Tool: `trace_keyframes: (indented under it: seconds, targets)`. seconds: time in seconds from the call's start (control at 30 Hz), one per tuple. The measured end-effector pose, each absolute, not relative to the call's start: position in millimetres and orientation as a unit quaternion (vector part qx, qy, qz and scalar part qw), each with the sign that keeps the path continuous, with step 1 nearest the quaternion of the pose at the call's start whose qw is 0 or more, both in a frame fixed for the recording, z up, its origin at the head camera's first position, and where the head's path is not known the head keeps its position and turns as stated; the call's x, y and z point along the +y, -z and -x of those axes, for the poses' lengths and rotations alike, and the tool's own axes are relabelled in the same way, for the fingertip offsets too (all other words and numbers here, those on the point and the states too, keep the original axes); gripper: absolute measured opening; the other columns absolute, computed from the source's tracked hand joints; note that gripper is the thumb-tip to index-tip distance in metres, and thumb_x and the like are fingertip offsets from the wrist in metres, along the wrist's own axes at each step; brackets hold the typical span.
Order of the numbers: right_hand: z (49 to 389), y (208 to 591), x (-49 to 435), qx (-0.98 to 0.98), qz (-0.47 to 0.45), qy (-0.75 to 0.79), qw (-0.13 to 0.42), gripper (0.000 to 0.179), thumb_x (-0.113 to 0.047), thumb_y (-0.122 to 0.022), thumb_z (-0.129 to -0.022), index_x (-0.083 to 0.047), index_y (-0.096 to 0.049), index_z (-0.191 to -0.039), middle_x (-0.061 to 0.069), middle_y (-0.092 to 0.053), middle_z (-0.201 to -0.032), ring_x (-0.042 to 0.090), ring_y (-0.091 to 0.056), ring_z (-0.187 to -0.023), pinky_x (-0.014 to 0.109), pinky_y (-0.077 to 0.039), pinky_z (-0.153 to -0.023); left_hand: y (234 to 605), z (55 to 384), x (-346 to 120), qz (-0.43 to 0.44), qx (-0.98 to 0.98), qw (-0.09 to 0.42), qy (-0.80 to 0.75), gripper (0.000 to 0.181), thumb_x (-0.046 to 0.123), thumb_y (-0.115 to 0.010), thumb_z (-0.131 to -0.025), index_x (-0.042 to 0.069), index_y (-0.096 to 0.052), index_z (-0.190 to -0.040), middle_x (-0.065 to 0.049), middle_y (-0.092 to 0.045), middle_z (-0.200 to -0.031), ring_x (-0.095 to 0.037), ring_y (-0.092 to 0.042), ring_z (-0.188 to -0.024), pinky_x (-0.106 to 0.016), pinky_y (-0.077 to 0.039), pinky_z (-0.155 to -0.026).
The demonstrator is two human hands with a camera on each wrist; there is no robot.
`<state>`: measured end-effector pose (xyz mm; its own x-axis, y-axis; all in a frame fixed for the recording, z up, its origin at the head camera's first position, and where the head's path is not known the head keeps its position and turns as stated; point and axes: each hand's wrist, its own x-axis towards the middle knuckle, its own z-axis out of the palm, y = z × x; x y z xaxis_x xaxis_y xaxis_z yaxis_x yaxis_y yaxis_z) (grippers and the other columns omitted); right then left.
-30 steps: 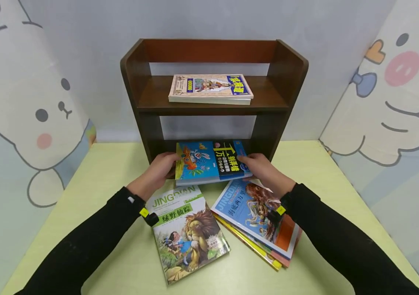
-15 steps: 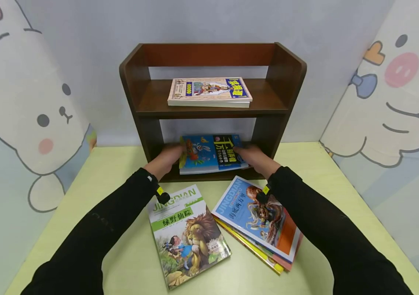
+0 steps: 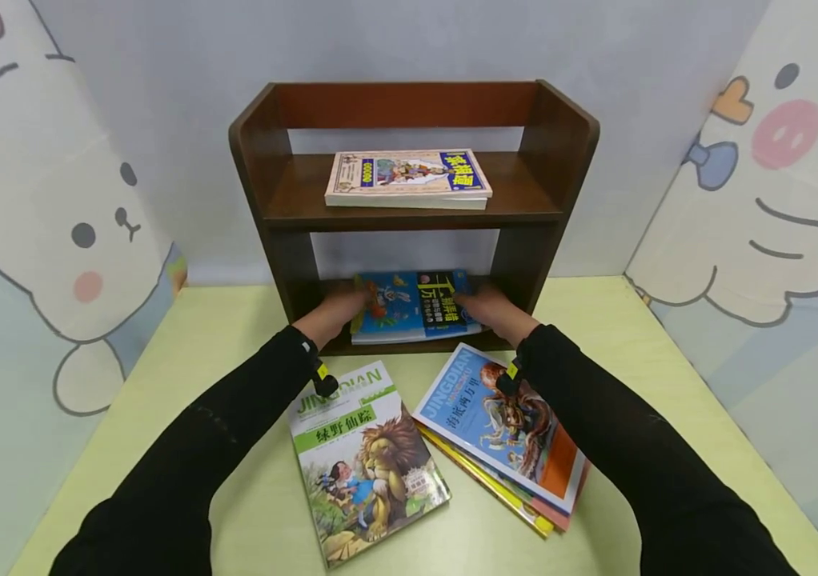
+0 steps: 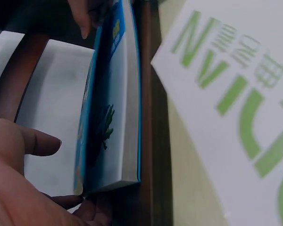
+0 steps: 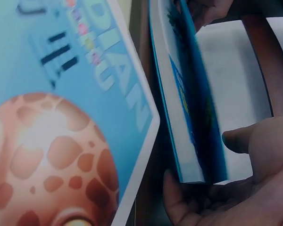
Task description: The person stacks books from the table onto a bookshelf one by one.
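Observation:
A blue children's book (image 3: 394,308) with a black title band lies flat on the bottom shelf of the dark brown bookshelf (image 3: 402,348). My left hand (image 3: 342,308) is at its left end. In the left wrist view the left fingers (image 4: 94,209) curl at the book's end, with the thumb raised beside the cover. At the opposite end, my right hand (image 3: 495,312) holds the book with its thumb over the cover. The right fingers (image 5: 179,202) curl round that end, partly hidden beneath it.
Two light-covered books (image 3: 409,180) lie stacked on the upper shelf. On the pale table (image 3: 236,320), a lion-cover book (image 3: 373,472) lies at centre left. Several books, topped by an octopus-cover one (image 3: 517,436), lie under the right forearm. Walls stand behind and at both sides.
Both hands have moved forward, carrying the blue book from the shelf's front edge into the bottom shelf. Over the last half second it has settled slightly lower. The table books have stayed put.

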<state>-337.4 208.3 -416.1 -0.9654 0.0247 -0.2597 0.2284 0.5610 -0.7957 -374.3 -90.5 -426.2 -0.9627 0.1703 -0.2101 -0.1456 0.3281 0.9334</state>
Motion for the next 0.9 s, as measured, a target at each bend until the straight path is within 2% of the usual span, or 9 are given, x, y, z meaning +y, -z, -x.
trace_keyframes:
  seconds: [0.13, 0.2, 0.27, 0.43, 0.63, 0.7, 0.8, 0.87, 0.9]
  targets:
    - [337, 413, 208, 0.903, -0.075, 0.41, 0.105, 0.073, -0.043, -0.053, -0.115, 0.013, -0.038, -0.16, 0.029, -0.053, -0.146, 0.037, -0.059, -0.123, 0.051, -0.054, -0.103, 425, 372, -87, -0.028, 0.796, 0.127, -0.591, 0.073, 0.006, -0.059, -0.108, -0.002, -0.026, -0.173, -0.021, -0.021, -0.181, -0.039, -0.034, -0.161, -0.044, -0.04, -0.116]
    - [336, 409, 207, 0.917, -0.069, 0.382, 0.097, 0.075, -0.044, -0.052, -0.115, 0.014, -0.038, -0.16, 0.031, -0.053, -0.147, 0.039, -0.059, -0.126, 0.052, -0.053, -0.106, 422, 372, -86, -0.04, 0.803, 0.108, -0.584, 0.074, 0.011, -0.059, -0.111, -0.001, -0.021, -0.174, -0.023, -0.025, -0.179, -0.04, -0.038, -0.158, -0.046, -0.042, -0.115]
    - [334, 403, 207, 0.928, -0.063, 0.358, 0.086, 0.078, -0.046, -0.051, -0.114, 0.015, -0.036, -0.161, 0.032, -0.052, -0.15, 0.041, -0.057, -0.131, 0.053, -0.051, -0.111, 417, 373, -86, -0.049, 0.816, 0.085, -0.57, 0.068, 0.016, -0.061, -0.113, -0.005, -0.03, -0.17, -0.026, -0.033, -0.174, -0.04, -0.045, -0.15, -0.05, -0.044, -0.111]
    - [330, 391, 208, 0.937, -0.047, 0.338, 0.073, 0.083, -0.046, -0.05, -0.115, 0.017, -0.029, -0.164, 0.036, -0.041, -0.164, 0.046, -0.048, -0.147, 0.056, -0.042, -0.123, 406, 375, -90, -0.043, 0.842, 0.067, -0.533, 0.038, 0.025, -0.065, -0.111, -0.009, -0.063, -0.129, -0.026, -0.051, -0.156, -0.039, -0.053, -0.13, -0.051, -0.047, -0.102]
    - [322, 393, 211, 0.939, -0.019, 0.336, 0.072, 0.083, -0.047, -0.049, -0.115, 0.018, -0.031, -0.163, 0.038, -0.041, -0.165, 0.049, -0.049, -0.148, 0.058, -0.043, -0.122, 407, 368, -98, -0.062, 0.846, 0.064, -0.525, 0.068, 0.035, -0.062, -0.113, 0.0, -0.04, -0.168, -0.024, -0.036, -0.174, -0.042, -0.037, -0.159, -0.056, -0.041, -0.124]
    - [314, 395, 212, 0.948, 0.001, 0.312, 0.065, 0.08, -0.047, -0.05, -0.115, 0.019, -0.04, -0.158, 0.039, -0.049, -0.158, 0.049, -0.055, -0.141, 0.058, -0.047, -0.117, 411, 362, -97, -0.083, 0.861, 0.028, -0.501, 0.055, 0.036, -0.061, -0.114, 0.0, -0.053, -0.155, -0.026, -0.057, -0.155, -0.042, -0.056, -0.141, -0.051, -0.051, -0.111]
    - [290, 402, 214, 0.965, 0.039, 0.258, 0.035, 0.07, -0.045, -0.055, -0.114, 0.017, -0.057, -0.144, 0.035, -0.064, -0.135, 0.045, -0.065, -0.118, 0.057, -0.054, -0.102, 412, 337, -91, -0.127, 0.883, -0.028, -0.451, 0.035, 0.029, -0.064, -0.112, 0.003, -0.062, -0.136, -0.023, -0.065, -0.134, -0.04, -0.063, -0.12, -0.049, -0.052, -0.098]
    - [267, 405, 217, 0.974, 0.058, 0.22, 0.008, 0.063, -0.043, -0.06, -0.113, 0.015, -0.062, -0.138, 0.032, -0.067, -0.128, 0.044, -0.066, -0.113, 0.056, -0.056, -0.1, 410, 313, -87, -0.159, 0.887, -0.032, -0.432, 0.028, 0.024, -0.067, -0.109, 0.004, -0.063, -0.128, -0.021, -0.064, -0.132, -0.037, -0.063, -0.115, -0.049, -0.053, -0.096]
    - [254, 405, 220, 0.977, 0.062, 0.206, -0.005, 0.061, -0.042, -0.063, -0.112, 0.013, -0.064, -0.136, 0.031, -0.067, -0.126, 0.043, -0.066, -0.111, 0.056, -0.057, -0.099, 407, 298, -85, -0.172, 0.884, -0.014, -0.435, 0.036, 0.022, -0.068, -0.109, 0.002, -0.061, -0.138, -0.022, -0.06, -0.144, -0.038, -0.062, -0.126, -0.051, -0.053, -0.103]
